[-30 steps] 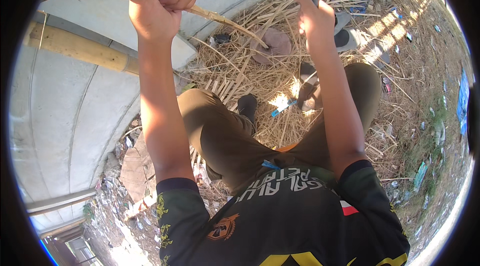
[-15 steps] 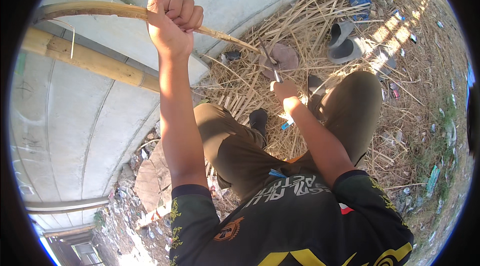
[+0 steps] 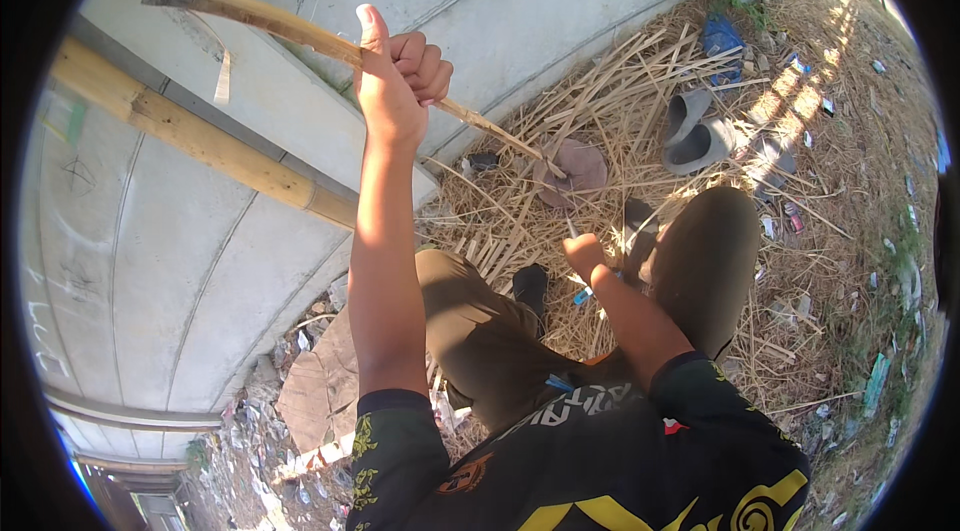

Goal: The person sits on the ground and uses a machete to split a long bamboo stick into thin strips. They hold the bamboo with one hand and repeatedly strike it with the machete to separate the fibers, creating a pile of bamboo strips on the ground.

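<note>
A long, slightly curved bamboo strip (image 3: pixel 290 28) runs from the upper left down to the right. My left hand (image 3: pixel 402 91) is wrapped round it near its middle, thumb pointing up along the outside. The strip's lower end meets or hangs just over a round brown block (image 3: pixel 580 169) on the ground; contact is hard to tell. Lower and nearer to me, my right hand (image 3: pixel 586 256) is closed round the handle of a knife (image 3: pixel 572 228), whose blade is thin and mostly hard to make out here. A loose peeled sliver dangles near the strip's upper end.
A thick bamboo pole (image 3: pixel 200 131) crosses at the left before the concrete wall (image 3: pixel 520 1). Cut bamboo slats (image 3: pixel 600 81) and shavings cover the ground. Grey boots (image 3: pixel 692 136) and a blue plastic bag (image 3: pixel 721 39) lie at the far right. Cardboard (image 3: pixel 320 386) lies by my left knee.
The knife, which crossed the strip's lower end over the block, has been drawn back toward me with my right hand. My left hand still grips the strip. The whole view has shifted somewhat.
</note>
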{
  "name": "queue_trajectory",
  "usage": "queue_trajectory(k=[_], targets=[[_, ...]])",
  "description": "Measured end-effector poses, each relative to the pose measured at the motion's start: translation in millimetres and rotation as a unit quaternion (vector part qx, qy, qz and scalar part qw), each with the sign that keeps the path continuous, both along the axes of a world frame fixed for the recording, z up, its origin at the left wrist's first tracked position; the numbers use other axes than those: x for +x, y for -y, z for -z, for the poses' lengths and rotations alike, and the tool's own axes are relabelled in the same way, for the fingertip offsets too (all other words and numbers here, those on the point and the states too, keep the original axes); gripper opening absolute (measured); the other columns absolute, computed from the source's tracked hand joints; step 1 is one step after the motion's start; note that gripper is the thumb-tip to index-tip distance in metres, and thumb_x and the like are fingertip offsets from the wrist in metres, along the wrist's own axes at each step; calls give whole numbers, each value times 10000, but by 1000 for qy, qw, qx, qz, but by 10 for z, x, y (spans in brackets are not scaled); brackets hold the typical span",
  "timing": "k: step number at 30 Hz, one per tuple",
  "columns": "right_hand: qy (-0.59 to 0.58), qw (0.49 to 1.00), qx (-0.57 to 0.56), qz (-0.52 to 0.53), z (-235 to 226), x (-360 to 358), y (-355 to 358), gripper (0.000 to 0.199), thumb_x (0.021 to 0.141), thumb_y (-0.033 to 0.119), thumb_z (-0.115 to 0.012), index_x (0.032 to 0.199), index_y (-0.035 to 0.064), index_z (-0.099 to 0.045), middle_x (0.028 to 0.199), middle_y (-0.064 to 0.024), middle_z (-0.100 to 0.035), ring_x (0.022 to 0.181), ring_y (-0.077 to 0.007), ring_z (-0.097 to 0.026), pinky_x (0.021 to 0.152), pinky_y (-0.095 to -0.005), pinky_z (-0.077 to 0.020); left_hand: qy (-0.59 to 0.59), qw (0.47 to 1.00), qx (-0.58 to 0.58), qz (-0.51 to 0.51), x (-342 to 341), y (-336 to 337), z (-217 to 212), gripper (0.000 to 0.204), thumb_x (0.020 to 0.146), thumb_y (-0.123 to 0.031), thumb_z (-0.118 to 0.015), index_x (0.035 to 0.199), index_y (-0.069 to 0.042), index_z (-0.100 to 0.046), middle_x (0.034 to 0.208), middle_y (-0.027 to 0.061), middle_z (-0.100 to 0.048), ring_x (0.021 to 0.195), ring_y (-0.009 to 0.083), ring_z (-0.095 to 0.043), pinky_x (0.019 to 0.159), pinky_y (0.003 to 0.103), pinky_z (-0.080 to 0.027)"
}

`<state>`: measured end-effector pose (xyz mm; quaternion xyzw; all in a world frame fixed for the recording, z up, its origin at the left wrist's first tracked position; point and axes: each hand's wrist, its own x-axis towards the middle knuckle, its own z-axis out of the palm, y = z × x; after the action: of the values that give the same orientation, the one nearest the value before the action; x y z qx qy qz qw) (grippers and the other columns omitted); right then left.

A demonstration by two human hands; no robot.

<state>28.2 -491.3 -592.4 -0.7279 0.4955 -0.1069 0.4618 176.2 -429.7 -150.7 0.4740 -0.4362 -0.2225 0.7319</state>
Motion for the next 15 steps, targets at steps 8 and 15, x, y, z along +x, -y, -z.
queue_trajectory(k=[8,15], targets=[[173,968,162,79,-1745,489,228,273,771,223,-742,679,18,-587,587,-42,-535,541,-165,-509,507,-346,-400,-23,996,-7,-83,212,-295,45,684,965,-699,-356,572,-180,-144,500,-38,-134,466,104,-105,452,292,-110],[704,699,126,33,-2773,523,216,364,901,117,-646,615,89,-423,541,61,-357,506,-52,-322,480,-273,-263,-6,994,-3,-108,155,-181,55,683,964,-702,-355,569,-185,-147,502,-43,-134,455,99,-117,438,287,-117]])
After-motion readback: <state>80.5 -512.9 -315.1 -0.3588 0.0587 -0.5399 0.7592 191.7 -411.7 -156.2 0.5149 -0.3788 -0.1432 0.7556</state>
